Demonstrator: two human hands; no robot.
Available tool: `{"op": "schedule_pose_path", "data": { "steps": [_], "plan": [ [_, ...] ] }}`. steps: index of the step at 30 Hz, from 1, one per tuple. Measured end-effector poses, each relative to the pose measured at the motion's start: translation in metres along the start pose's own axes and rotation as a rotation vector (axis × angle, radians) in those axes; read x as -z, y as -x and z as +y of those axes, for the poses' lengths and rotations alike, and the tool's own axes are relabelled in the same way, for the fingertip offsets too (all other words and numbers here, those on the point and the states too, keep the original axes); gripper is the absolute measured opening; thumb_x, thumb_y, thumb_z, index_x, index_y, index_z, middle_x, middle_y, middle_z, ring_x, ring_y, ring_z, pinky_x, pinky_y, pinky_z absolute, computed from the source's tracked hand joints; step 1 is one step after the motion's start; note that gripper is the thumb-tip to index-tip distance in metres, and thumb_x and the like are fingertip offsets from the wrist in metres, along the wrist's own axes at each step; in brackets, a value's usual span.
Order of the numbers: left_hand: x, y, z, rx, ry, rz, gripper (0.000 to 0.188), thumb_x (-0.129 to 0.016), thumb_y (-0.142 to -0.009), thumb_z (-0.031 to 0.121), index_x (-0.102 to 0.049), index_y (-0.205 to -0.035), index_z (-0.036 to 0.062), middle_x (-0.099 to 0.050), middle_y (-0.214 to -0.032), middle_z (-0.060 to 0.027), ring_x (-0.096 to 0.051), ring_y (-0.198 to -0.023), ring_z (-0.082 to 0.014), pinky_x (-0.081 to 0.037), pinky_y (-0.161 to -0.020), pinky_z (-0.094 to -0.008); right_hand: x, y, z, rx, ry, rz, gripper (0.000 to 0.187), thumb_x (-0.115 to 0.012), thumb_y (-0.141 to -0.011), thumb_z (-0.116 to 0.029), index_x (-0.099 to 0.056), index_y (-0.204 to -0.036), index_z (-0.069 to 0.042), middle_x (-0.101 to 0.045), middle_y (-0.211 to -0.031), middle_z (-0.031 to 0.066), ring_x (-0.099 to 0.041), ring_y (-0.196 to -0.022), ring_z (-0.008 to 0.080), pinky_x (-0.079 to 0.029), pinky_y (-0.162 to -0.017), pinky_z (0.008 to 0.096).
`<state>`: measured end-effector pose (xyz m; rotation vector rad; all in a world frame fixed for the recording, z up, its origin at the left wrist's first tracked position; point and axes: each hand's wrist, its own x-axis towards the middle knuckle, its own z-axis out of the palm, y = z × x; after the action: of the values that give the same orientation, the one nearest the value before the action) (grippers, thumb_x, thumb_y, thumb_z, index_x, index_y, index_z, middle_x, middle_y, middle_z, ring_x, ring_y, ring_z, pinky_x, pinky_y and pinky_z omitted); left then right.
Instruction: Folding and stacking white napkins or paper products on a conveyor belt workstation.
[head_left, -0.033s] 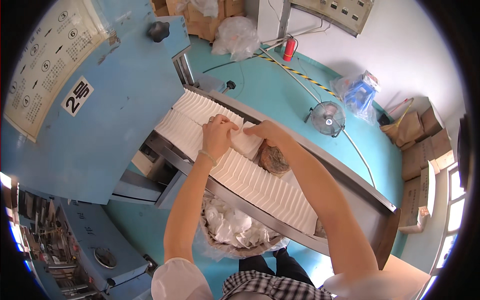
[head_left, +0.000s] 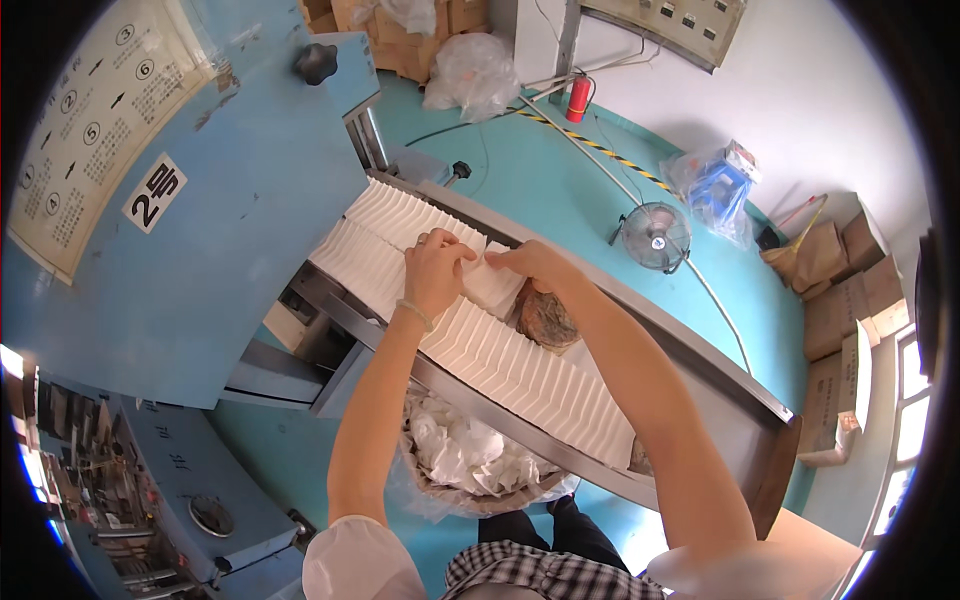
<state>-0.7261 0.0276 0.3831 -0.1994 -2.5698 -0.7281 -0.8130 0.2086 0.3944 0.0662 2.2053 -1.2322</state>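
Two long rows of white folded paper tissues stand on edge in a metal trough that slants down to the right. My left hand is closed over the tissues, its fingers curled against the near end of a loose stack. That stack of white tissues sits between both hands, in the far row. On its other side my right hand grips it with thumb and fingers; the fingertips are partly hidden. A rough brown block lies in the trough just below my right wrist.
A large blue machine stands at the left end of the trough. Beneath the trough is a basket heaped with white paper scraps. Beyond lie a floor fan, a red fire extinguisher and cardboard boxes.
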Motion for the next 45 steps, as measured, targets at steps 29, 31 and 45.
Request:
{"op": "schedule_pose_path", "data": {
  "steps": [29,31,45],
  "plan": [
    [0.012,0.002,-0.002,-0.027,0.04,-0.184,0.021,-0.061,-0.084,0.005,-0.075,-0.094,0.016,-0.06,-0.11,-0.0078,-0.055,-0.106,-0.0286,-0.044,-0.088,-0.046,0.015,0.314,0.088,0.533,0.586,0.447,0.057,-0.079,-0.074,-0.014,-0.057,-0.125,-0.007,-0.056,-0.119,0.0198,-0.052,-0.112,0.0389,-0.045,-0.093,0.047],
    [0.011,0.007,0.0,-0.037,0.027,-0.199,0.019,-0.061,-0.083,0.006,-0.075,-0.093,0.0157,-0.059,-0.111,-0.0076,-0.055,-0.107,-0.0284,-0.043,-0.088,-0.0467,0.066,0.323,0.103,0.343,0.885,0.623,0.079,-0.085,-0.071,-0.028,-0.049,-0.138,-0.006,-0.048,-0.131,0.0271,-0.047,-0.121,0.0444,-0.043,-0.097,0.0499],
    [0.033,0.013,0.026,-0.052,0.046,0.043,0.022,-0.059,-0.086,0.007,-0.066,-0.106,0.0103,-0.062,-0.111,-0.0096,-0.058,-0.105,-0.0312,-0.044,-0.088,-0.047,0.019,0.135,0.058,0.4,0.018,0.037,0.066,-0.071,-0.09,-0.034,-0.046,-0.137,0.005,-0.065,-0.117,0.0164,-0.067,-0.096,0.018,-0.053,-0.081,0.0317]
  ]
}}
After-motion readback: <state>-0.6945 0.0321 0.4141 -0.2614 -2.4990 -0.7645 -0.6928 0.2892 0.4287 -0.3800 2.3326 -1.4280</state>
